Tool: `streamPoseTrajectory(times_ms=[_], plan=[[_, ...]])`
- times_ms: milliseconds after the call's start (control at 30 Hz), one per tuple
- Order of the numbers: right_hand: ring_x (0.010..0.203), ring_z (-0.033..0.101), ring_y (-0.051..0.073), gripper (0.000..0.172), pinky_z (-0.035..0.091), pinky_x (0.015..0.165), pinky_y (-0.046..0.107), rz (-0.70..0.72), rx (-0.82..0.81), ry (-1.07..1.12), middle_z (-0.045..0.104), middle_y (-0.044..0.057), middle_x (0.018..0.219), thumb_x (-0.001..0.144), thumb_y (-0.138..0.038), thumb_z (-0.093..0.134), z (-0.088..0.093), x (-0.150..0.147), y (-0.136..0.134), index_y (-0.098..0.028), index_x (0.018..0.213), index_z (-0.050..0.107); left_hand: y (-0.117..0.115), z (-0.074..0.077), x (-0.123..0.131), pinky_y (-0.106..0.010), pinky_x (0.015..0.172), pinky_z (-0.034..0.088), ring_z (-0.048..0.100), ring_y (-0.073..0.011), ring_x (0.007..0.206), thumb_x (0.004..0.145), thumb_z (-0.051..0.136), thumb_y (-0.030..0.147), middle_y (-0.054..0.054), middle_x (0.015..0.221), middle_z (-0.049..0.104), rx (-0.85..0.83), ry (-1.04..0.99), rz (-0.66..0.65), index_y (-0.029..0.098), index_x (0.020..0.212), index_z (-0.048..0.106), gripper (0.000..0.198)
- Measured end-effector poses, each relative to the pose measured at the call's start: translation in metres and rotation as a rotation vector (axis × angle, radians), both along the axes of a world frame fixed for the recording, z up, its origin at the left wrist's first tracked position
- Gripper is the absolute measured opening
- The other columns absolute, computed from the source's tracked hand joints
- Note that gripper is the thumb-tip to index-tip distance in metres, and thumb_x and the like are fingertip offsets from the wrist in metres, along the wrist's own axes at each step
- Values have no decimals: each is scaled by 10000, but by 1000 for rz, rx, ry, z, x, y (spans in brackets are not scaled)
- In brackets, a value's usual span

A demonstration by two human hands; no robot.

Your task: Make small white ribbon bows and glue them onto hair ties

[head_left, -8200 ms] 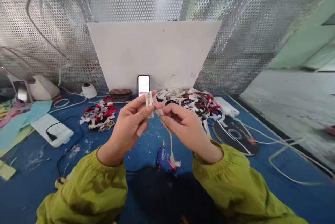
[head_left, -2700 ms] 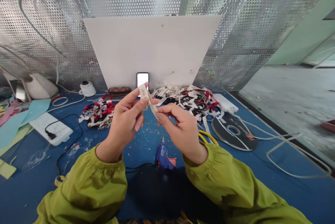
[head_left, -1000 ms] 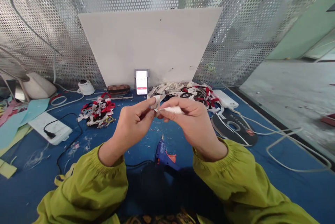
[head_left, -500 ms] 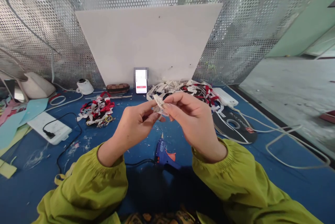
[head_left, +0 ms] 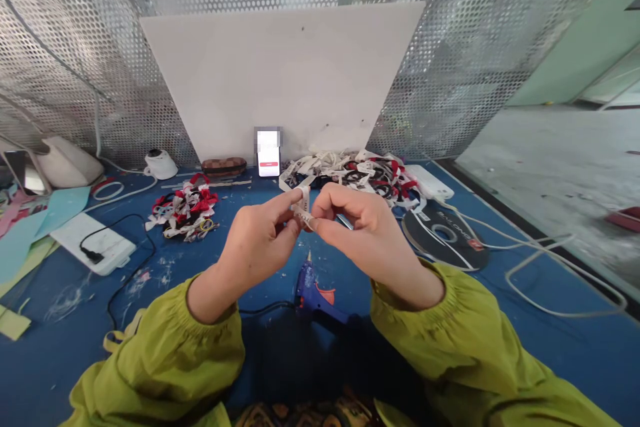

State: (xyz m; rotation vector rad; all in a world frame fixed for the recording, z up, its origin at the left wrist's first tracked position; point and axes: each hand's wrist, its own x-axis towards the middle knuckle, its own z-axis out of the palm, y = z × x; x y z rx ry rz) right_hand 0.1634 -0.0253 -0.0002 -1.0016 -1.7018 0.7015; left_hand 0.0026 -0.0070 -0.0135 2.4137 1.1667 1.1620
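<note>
Nearest to you, at 6 o'clock from your hands, the blue glue gun (head_left: 313, 290) lies on the counter (head_left: 500, 340), and no hand touches it. Above it, your left hand (head_left: 255, 247) and your right hand (head_left: 360, 234) meet fingertip to fingertip. Both are pinched shut on one small white strip (head_left: 303, 204), which is held in the air over the counter. The strip looks folded short, with only one end standing up between the fingers, so I judge that the folding of this piece is nearly complete but it is not yet put down.

Farther, at 10 o'clock, there is a small pile (head_left: 187, 214) of red, white and black pieces. At 1 o'clock there is a bigger pile (head_left: 360, 174), so it seems much material is left. At 12 o'clock a phone (head_left: 269, 152) leans on the white board (head_left: 280, 80).
</note>
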Motion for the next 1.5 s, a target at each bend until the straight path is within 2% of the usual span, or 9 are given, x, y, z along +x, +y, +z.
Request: streamPoseTrajectory(times_ms=[200,433,700,933,1000,1200,1300,1367,1500], plan=[[497,374,86,138,278,469,235,-120,-118,-10,429,-51,503,652,-139,520,-6,-4,4,-195,547,450,-5,1,3,-220,450,350,564,-124,456,801,487,168,-6,595,692,134,223,167,153,1133,657,373],[497,361,86,153,260,464,235,-144,-125,-41,404,-53,494,630,-151,495,-5,-5,5,-203,521,400,-7,-1,5,-247,434,329,605,-160,458,831,479,202,-4,583,691,232,304,194,166,1114,655,335],[506,361,89,152,256,468,248,-86,-119,-58,402,-54,504,619,-144,487,-7,-6,5,-204,519,389,-9,-2,7,-270,430,285,618,-186,473,854,421,218,4,565,675,228,423,238,191,1128,637,350],[529,345,87,173,286,493,245,53,-107,58,372,-60,530,643,-137,477,-8,-8,6,-208,535,363,-11,1,9,-282,423,253,604,-203,459,828,421,203,-8,558,668,161,510,236,182,1112,650,365],[545,366,92,173,308,510,247,31,-54,31,393,-55,548,657,-131,489,-10,-9,5,-206,545,382,-11,1,9,-280,427,268,613,-209,475,814,430,200,-11,568,674,132,497,239,189,1118,654,377],[535,423,104,180,322,516,263,-237,92,-121,451,-46,553,714,-153,556,-17,-13,5,-201,573,453,-11,1,9,-272,441,311,620,-207,491,803,450,181,-27,585,690,72,434,227,175,1190,643,432],[565,467,118,131,359,557,279,-278,151,-153,516,-31,596,773,-189,568,-21,-17,3,-198,652,519,-9,2,8,-257,478,371,630,-181,530,774,470,132,-40,662,721,7,306,207,161,1174,657,443],[573,489,116,49,392,571,281,-253,152,-69,559,-27,666,778,-212,600,-22,-18,1,-200,782,553,-8,4,7,-235,485,396,611,-144,520,760,483,100,-28,698,729,-74,163,147,170,1142,673,433],[566,488,96,199,429,551,272,-140,155,285,548,-4,824,793,-254,607,-22,-13,6,-215,980,553,-7,9,4,-190,366,365,481,-69,364,801,510,130,-26,683,727,-369,-174,-86,146,1088,692,340]])
